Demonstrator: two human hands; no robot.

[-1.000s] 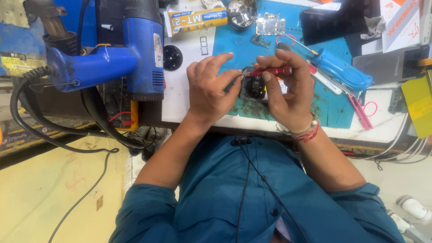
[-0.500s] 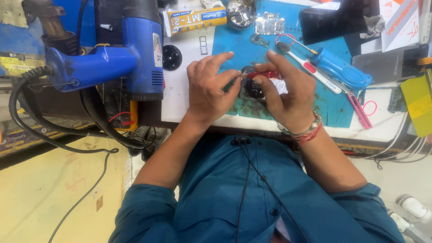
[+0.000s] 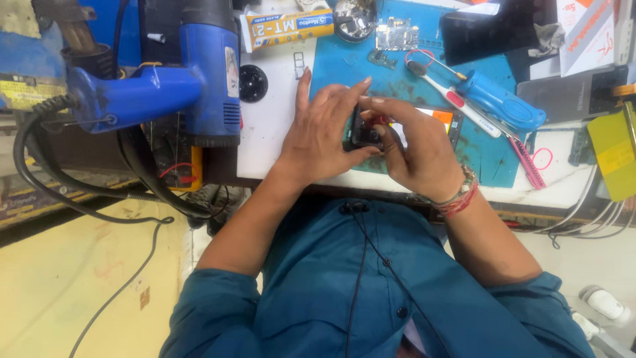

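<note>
Left hand (image 3: 324, 136) shifted onto phone (image 3: 366, 132), heat gun (image 3: 165, 86) (blue) beside

A small dark, flat phone with its back opened (image 3: 368, 134) lay on the teal work mat at the near edge of the bench, tipped up slightly at its left end. An orange patch showed on the right part of its exposed inside, while the left part was black. A slim red-handled tool (image 3: 379, 120) rested across its top, mostly hidden.
</note>
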